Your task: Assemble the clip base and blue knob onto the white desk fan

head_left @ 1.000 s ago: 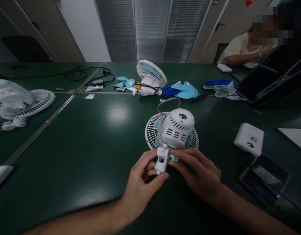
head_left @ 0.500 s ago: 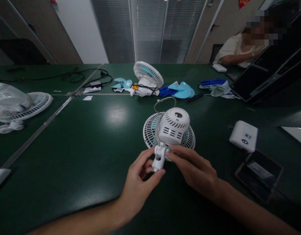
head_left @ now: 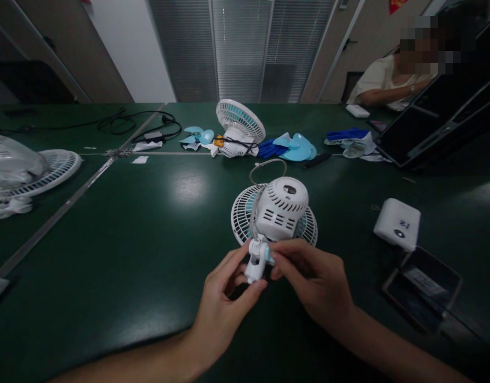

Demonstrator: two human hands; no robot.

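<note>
A small white fan (head_left: 282,213) lies with its grille (head_left: 242,215) down on the dark green table, its motor housing upward and a cord looped around it. Its white clip bracket (head_left: 254,266) points toward me. My left hand (head_left: 225,298) grips this bracket from the left, thumb at the lower end and fingers behind it. On the bracket's right side is a light blue knob (head_left: 268,254), pinched between the thumb and fingers of my right hand (head_left: 320,276). Part of the knob is hidden by those fingers.
Behind stand another white fan (head_left: 239,130), light blue fan blades (head_left: 298,147) and blue-white gloves (head_left: 351,141). A third fan (head_left: 22,165) lies at left. A white power bank (head_left: 398,223) and a dark tablet-like device (head_left: 424,287) are at right. Beyond a black screen (head_left: 444,111) sits a person (head_left: 382,80).
My right fingers have shifted their hold, curling more around the knob, and the knob looks turned. The bracket sits slightly lower and further left in view, with my left hand still on it.
</note>
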